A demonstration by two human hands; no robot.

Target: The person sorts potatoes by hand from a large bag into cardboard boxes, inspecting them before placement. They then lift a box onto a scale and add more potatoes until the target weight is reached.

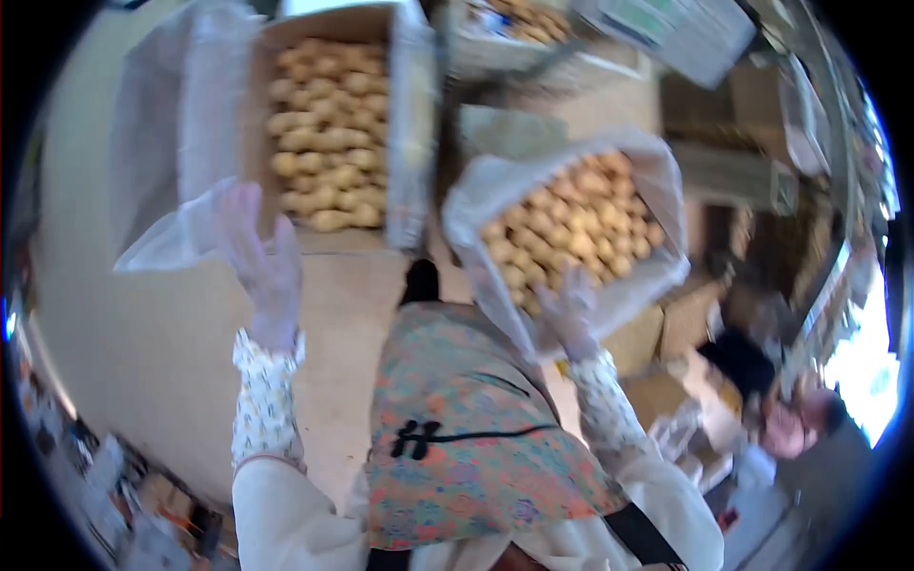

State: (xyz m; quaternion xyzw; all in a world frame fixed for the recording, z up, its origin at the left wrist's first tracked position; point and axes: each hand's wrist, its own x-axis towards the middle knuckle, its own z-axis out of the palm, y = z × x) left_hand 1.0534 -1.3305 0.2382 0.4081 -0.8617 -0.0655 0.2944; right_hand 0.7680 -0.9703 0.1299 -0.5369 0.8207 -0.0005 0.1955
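My left hand (260,262), in a thin see-through glove, has its fingers stretched out and thumb apart. It is at the near left corner of a cardboard box (265,105), beside the white plastic liner (157,143) folded out over the box's left side. Rows of small round golden-brown pieces (328,133) lie in that box; blur hides their exact kind. My right hand (571,309), also gloved, reaches over the near edge of a second white plastic liner (662,190). Its fingers are apart, by similar round pieces (576,224) heaped inside the liner.
Beyond stands another container (476,62) with tan pieces and something blue and white. Papers (681,33) lie at the upper right. Cardboard boxes (657,390) and another person (800,419) are at the right. Clutter (143,504) fills the lower left. A patterned apron (476,419) covers my front.
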